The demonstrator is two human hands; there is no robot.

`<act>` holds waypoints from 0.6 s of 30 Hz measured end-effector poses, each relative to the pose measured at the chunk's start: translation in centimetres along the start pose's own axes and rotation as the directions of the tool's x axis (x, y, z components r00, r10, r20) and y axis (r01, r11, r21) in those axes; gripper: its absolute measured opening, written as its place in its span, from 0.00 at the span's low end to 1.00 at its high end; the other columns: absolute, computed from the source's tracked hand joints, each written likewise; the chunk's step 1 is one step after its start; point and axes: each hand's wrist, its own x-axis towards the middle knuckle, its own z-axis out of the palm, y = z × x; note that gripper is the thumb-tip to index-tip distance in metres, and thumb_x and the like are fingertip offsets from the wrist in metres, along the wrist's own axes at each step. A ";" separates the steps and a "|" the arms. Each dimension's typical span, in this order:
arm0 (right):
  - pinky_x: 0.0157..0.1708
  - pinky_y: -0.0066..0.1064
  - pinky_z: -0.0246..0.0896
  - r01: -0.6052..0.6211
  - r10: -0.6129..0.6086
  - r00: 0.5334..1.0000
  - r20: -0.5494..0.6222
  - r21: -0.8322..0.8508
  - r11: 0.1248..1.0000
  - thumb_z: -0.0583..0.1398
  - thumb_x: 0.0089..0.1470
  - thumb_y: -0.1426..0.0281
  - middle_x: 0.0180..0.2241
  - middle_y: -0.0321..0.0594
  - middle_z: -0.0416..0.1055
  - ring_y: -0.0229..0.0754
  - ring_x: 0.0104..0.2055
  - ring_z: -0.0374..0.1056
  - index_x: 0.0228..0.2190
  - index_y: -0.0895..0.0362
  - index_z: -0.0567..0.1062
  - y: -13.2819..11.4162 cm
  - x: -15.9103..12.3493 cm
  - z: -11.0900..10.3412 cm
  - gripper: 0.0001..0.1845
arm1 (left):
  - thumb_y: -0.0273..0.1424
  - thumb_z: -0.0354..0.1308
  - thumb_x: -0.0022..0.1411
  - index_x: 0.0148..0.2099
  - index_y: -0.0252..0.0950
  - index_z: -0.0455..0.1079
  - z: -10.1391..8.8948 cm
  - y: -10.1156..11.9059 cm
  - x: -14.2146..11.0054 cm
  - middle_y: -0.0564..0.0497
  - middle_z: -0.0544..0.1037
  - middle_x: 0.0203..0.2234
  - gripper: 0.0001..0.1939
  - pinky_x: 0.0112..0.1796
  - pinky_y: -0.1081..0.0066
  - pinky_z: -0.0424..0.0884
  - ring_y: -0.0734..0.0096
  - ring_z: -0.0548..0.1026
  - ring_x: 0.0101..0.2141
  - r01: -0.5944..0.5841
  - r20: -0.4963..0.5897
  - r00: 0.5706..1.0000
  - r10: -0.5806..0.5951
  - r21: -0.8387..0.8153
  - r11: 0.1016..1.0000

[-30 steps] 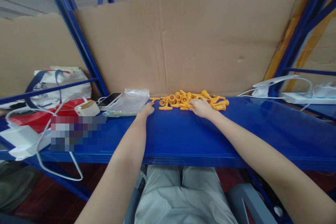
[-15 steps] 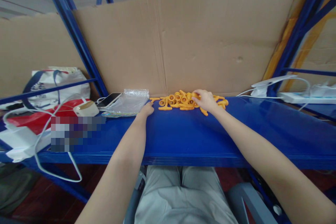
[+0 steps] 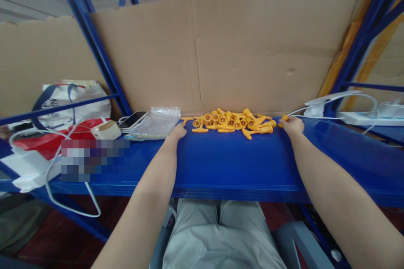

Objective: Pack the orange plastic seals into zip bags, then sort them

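Note:
At the back of the blue shelf lies a pile of orange plastic pieces (image 3: pixel 225 121), some showing a hollow round cup end, others a T-shaped bar. My left hand (image 3: pixel 178 131) rests at the pile's left end, fingers closed at the stem of an orange T-shaped piece (image 3: pixel 188 118); its fingertips are partly hidden. To the right of the pile, apart from it, my right hand (image 3: pixel 293 126) pinches an orange cup-ended piece (image 3: pixel 284 118), mostly covered by the fingers.
Left of my left hand lie a clear plastic bag (image 3: pixel 156 124) and a phone (image 3: pixel 134 120). Further left are white chargers (image 3: pixel 106 130), cables, a red bag (image 3: pixel 77 130) and a cloth tote (image 3: pixel 74 101). Cardboard (image 3: pixel 252 46) stands behind. A white power strip (image 3: pixel 362 117) sits at the right.
My right hand has gone from the middle of the pile to its right, carrying an orange piece. One orange piece now juts out at the pile's front. My left hand has stayed in place.

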 end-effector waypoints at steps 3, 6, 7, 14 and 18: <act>0.47 0.43 0.68 0.006 0.000 0.997 0.073 -0.084 0.996 0.65 0.47 0.69 0.41 0.54 0.78 0.58 0.49 0.73 0.34 0.58 0.80 0.3 0.1 0.3 0.09 | 0.20 0.49 0.60 0.62 0.34 0.71 0.0 0.0 0.0 0.44 0.74 0.59 0.29 0.62 0.71 0.61 0.62 0.71 0.61 -0.005 -0.004 1.000 0.005 -0.001 1.000; 0.46 0.45 0.69 0.072 -0.064 0.995 0.074 -0.110 0.991 0.66 0.45 0.70 0.40 0.56 0.78 0.61 0.48 0.73 0.33 0.58 0.80 0.4 0.9 0.9 0.09 | 0.21 0.49 0.60 0.61 0.32 0.72 0.2 -0.1 0.1 0.43 0.74 0.59 0.28 0.61 0.69 0.63 0.61 0.72 0.59 -0.003 -0.009 1.000 0.003 -0.001 1.000; 0.45 0.46 0.69 0.097 -0.089 0.993 0.077 -0.117 0.988 0.66 0.45 0.70 0.39 0.57 0.78 0.62 0.48 0.74 0.33 0.58 0.80 0.5 1.2 1.1 0.10 | 0.21 0.50 0.59 0.62 0.33 0.71 0.3 -0.1 0.1 0.43 0.75 0.59 0.28 0.61 0.69 0.63 0.60 0.73 0.59 -0.002 -0.011 1.000 0.002 -0.001 1.000; 0.45 0.46 0.70 0.167 -0.144 0.977 0.154 -0.142 0.976 0.65 0.45 0.69 0.36 0.55 0.79 0.60 0.45 0.75 0.35 0.60 0.79 0.7 3.5 2.3 0.12 | 0.21 0.49 0.59 0.61 0.33 0.72 0.3 0.0 0.1 0.44 0.75 0.59 0.29 0.61 0.72 0.63 0.62 0.72 0.59 -0.005 0.000 1.000 0.005 0.010 1.000; 0.46 0.46 0.69 0.147 -0.121 0.977 0.177 -0.143 0.979 0.65 0.46 0.70 0.38 0.55 0.79 0.59 0.46 0.75 0.36 0.61 0.79 -0.1 4.3 2.7 0.13 | 0.20 0.49 0.58 0.61 0.32 0.72 -0.1 0.1 -0.2 0.44 0.73 0.61 0.29 0.62 0.73 0.61 0.63 0.70 0.61 -0.022 0.001 1.000 0.022 0.014 1.000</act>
